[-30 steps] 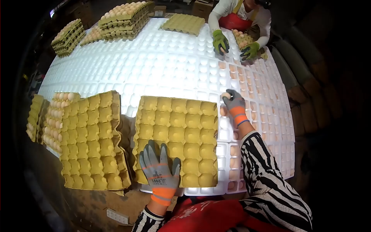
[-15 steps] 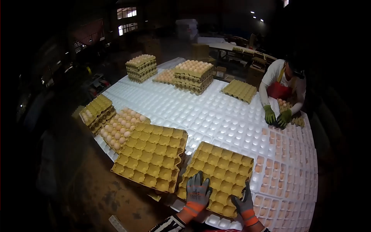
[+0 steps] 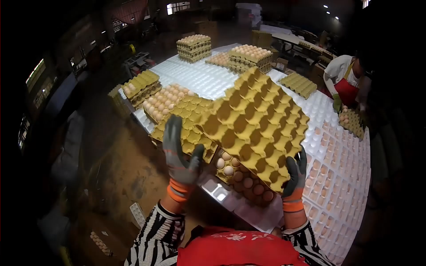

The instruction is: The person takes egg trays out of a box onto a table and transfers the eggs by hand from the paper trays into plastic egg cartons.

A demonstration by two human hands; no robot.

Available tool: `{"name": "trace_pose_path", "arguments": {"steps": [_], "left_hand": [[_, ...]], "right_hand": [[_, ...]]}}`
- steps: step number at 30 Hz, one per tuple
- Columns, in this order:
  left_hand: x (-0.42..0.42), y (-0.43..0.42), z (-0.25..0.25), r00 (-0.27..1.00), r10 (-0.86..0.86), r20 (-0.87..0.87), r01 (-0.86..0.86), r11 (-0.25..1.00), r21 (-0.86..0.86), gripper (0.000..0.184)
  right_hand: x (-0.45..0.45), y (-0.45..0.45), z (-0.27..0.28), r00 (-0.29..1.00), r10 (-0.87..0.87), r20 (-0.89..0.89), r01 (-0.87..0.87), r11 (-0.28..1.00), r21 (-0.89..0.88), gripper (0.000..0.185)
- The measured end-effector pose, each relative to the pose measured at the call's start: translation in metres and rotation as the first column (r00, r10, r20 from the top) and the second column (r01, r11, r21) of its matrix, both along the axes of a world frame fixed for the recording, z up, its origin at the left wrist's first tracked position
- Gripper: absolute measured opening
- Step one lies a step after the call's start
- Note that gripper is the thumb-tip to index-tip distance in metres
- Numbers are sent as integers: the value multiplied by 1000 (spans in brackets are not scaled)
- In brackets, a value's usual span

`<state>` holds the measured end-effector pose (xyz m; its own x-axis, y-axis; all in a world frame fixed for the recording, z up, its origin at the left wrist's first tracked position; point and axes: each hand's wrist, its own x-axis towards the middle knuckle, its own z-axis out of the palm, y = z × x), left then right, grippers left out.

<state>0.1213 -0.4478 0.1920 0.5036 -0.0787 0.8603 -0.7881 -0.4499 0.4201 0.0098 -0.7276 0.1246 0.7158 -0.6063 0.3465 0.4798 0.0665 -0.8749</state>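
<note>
A yellow-green egg tray is lifted and tilted above the table. My right hand, in a grey glove with an orange cuff, grips its lower right edge, the thumb on the near side. Beneath it a tray of eggs shows, partly hidden and in shadow. My left hand, gloved the same way, has its fingers up and thumb apart beside a second egg tray. Nothing shows in its grip; I cannot tell whether it touches that tray.
White moulded plastic trays cover the table, with eggs in those at right. Stacked egg trays stand at the far side and left. A co-worker in a red apron works at far right beside an egg tray.
The near egg tray has gone from lying flat to raised and tilted, uncovering eggs beneath. My left hand has left it and moved left. The view has shifted.
</note>
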Motion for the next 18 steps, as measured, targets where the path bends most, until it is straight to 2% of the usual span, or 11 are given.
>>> {"name": "trace_pose_path", "arguments": {"steps": [2, 3, 5, 7, 8, 9, 11, 14, 15, 17, 18], "left_hand": [[34, 44, -21, 968, -201, -148, 133, 917, -376, 76], [65, 79, -34, 985, -53, -164, 11, 969, -248, 68], [122, 142, -81, 886, -381, -262, 179, 805, -566, 60], [158, 157, -102, 943, -194, -270, 30, 859, -512, 57], [181, 160, -123, 965, -139, -220, 3, 851, -526, 56], [190, 164, -130, 939, -98, -329, -52, 906, -419, 59], [195, 165, -148, 824, 90, -559, -175, 980, -100, 68], [169, 149, -152, 808, 332, -486, -263, 942, 207, 75], [166, 147, -143, 823, 257, -507, -211, 966, 148, 79], [171, 150, -157, 845, 241, -477, -220, 970, 101, 88], [166, 145, -175, 812, 245, -530, -329, 942, -69, 91]], "right_hand": [[42, 36, 9, 995, 86, 59, -90, 993, 71, 62], [65, 64, 19, 983, 127, 129, -144, 981, 131, 63], [122, 99, 0, 991, 111, 71, -114, 992, 50, 67], [162, 130, -11, 988, 155, 1, -155, 987, 51, 70], [184, 145, -29, 996, 76, -55, -78, 997, -27, 71], [209, 159, -60, 999, -15, -39, 13, 998, -67, 71], [229, 159, -100, 914, -286, -288, 105, 853, -512, 71], [238, 145, -130, 958, 54, -283, -85, 992, -97, 79], [227, 144, -127, 951, 183, -250, -171, 983, 68, 82], [215, 140, -113, 898, 246, -364, -212, 969, 131, 85], [229, 135, -156, 930, 193, -315, -154, 978, 144, 84]]}}
